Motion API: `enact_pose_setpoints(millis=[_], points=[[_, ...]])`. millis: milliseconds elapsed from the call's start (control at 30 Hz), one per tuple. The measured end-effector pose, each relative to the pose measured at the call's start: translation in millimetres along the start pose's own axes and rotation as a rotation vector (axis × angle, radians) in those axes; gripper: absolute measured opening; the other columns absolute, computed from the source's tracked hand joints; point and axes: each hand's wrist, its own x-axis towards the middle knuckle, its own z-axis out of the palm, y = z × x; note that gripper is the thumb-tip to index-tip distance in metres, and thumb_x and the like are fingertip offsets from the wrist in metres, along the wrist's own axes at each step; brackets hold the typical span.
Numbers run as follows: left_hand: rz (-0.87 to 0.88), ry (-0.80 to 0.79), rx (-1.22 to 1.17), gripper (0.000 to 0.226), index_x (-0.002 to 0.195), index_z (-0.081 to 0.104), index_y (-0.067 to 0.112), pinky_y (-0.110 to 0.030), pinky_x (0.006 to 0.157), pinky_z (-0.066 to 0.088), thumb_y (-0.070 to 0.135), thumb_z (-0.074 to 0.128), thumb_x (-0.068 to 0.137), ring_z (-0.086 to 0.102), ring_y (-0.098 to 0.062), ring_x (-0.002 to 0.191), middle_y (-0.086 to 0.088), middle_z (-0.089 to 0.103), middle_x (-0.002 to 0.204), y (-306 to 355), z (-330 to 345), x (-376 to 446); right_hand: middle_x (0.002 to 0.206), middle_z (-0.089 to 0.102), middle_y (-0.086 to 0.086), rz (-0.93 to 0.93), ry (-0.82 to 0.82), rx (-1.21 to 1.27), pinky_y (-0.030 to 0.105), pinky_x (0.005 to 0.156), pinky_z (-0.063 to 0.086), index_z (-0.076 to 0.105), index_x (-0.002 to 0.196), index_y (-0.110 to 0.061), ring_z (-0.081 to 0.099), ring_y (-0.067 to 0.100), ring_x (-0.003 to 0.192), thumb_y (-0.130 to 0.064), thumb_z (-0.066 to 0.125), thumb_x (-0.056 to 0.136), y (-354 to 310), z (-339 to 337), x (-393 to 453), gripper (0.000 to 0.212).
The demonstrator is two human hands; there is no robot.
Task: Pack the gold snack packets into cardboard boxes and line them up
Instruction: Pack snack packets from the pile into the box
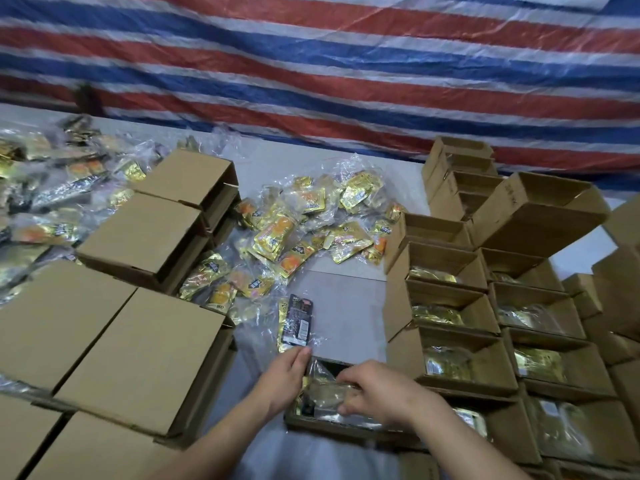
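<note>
Your right hand (377, 389) gripped a clear bag (325, 393) of packets inside the open box (311, 422); your left hand (284, 379), fingers straight, touched its edge. Labels were too blurred to read.

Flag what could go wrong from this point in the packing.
The right hand presses a clear-wrapped bag into the open box; plastic sticking above the rim could snag when it closes. The left hand sits beside a loose dark packet, which might get nudged.
</note>
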Motion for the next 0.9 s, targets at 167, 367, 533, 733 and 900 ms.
enact_pose_setpoints(millis=[167, 367, 533, 733, 900], points=[[0.020, 0.044, -0.005, 0.034, 0.079, 0.054, 0.022, -0.026, 0.073, 0.041, 0.041, 0.037, 0.102, 0.053, -0.002, 0.072, 0.010, 0.056, 0.072, 1, 5, -1, 0.109, 0.067, 0.017, 0.013, -0.103, 0.000, 0.032, 0.073, 0.041, 0.061, 0.100, -0.011, 0.061, 0.031, 0.096, -0.051, 0.050, 0.097, -6, 39, 37, 0.041], [0.031, 0.125, 0.069, 0.034, 0.081, 0.053, 0.025, -0.028, 0.076, 0.041, 0.046, 0.036, 0.101, 0.057, -0.009, 0.081, 0.013, 0.056, 0.076, -4, 14, -2, 0.130, 0.060, 0.018, 0.085, -0.111, -0.107, 0.041, 0.096, 0.045, 0.053, 0.125, -0.010, 0.059, 0.034, 0.117, -0.032, 0.037, 0.104, -4, 67, 62, 0.034], [0.050, 0.132, 0.133, 0.031, 0.081, 0.049, 0.029, -0.030, 0.077, 0.042, 0.043, 0.032, 0.103, 0.058, -0.017, 0.088, 0.009, 0.057, 0.081, 0, 11, -5, 0.123, 0.065, 0.018, 0.128, -0.032, -0.329, 0.043, 0.092, 0.050, 0.062, 0.122, -0.006, 0.063, 0.037, 0.112, -0.030, 0.045, 0.100, -15, 63, 56, 0.037], [0.039, 0.129, 0.124, 0.029, 0.084, 0.051, 0.027, -0.031, 0.077, 0.043, 0.040, 0.034, 0.103, 0.060, -0.021, 0.090, 0.004, 0.059, 0.083, 0, 10, -7, 0.108, 0.066, 0.009, 0.093, 0.195, -0.161, 0.037, 0.085, 0.050, 0.067, 0.097, -0.014, 0.062, 0.032, 0.104, -0.025, 0.048, 0.092, -5, 49, 19, 0.022], [0.013, 0.145, 0.115, 0.027, 0.085, 0.051, 0.028, -0.030, 0.076, 0.041, 0.041, 0.035, 0.103, 0.060, -0.020, 0.093, 0.003, 0.062, 0.088, -2, 13, -5, 0.115, 0.067, 0.015, 0.205, 0.113, -0.205, 0.039, 0.090, 0.050, 0.068, 0.108, -0.011, 0.063, 0.036, 0.110, -0.007, 0.049, 0.090, -13, 47, 43, 0.027]])
